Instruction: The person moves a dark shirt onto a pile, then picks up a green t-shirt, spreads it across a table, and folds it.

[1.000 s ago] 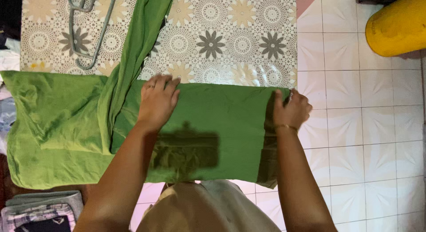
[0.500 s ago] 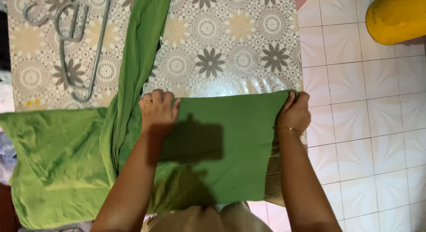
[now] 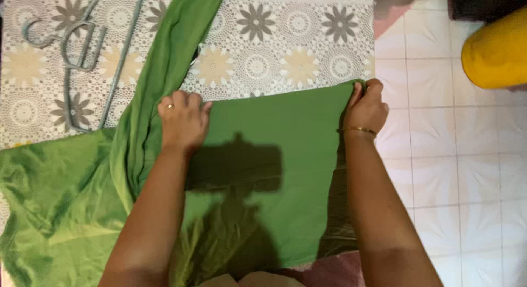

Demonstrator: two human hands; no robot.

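Note:
A large green cloth point(image 3: 274, 138) lies across a table covered with a flower-patterned cloth point(image 3: 274, 40). My left hand point(image 3: 182, 121), with a ring on one finger, grips the cloth's far edge near the middle. My right hand point(image 3: 366, 107), a thin bangle at the wrist, pinches the far right corner of the cloth at the table's edge. Between my hands the cloth is stretched flat. A long green strip point(image 3: 170, 51) of the same cloth runs away from my left hand toward the far side. The rest bunches in folds at the left point(image 3: 55, 199).
Grey wire hangers point(image 3: 82, 56) lie on the table at the far left. White floor tiles point(image 3: 466, 171) are to the right of the table. A yellow rounded container point(image 3: 497, 51) stands on the floor at the upper right.
Both hands have carried the cloth's edge farther across the table, away from me, so the flat part covers more of the patterned top. The view has shifted too.

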